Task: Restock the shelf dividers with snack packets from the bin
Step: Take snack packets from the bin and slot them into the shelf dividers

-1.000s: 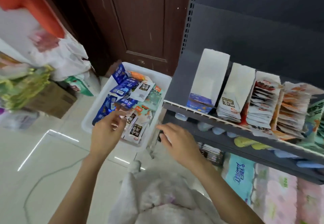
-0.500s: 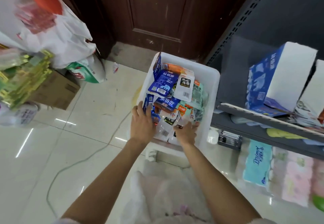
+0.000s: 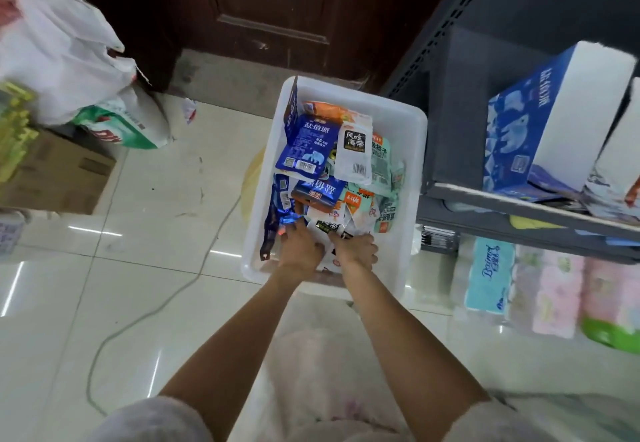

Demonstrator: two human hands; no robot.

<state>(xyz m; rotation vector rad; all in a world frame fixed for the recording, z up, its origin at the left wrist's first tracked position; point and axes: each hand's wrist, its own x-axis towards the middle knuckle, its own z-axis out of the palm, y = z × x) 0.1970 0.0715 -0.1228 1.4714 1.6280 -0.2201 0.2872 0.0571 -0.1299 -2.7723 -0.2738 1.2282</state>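
On glossy cream floor tiles, a white plastic bin (image 3: 412, 151) of foil snack packets (image 3: 308, 147) sat left of the grey metal shelf (image 3: 519, 199); both hands, left hand (image 3: 300, 251) and right hand (image 3: 356, 247), dug curled fingers into the nearest packets, grip unclear.

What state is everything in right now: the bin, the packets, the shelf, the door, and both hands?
White bin: on the floor, full of mixed packets.
Blue packet: lying on top, label up.
White packet: lying on top.
Shelf: partly stocked.
Door: closed.
Left hand: in the bin, on packets.
Right hand: in the bin, gripping packets.
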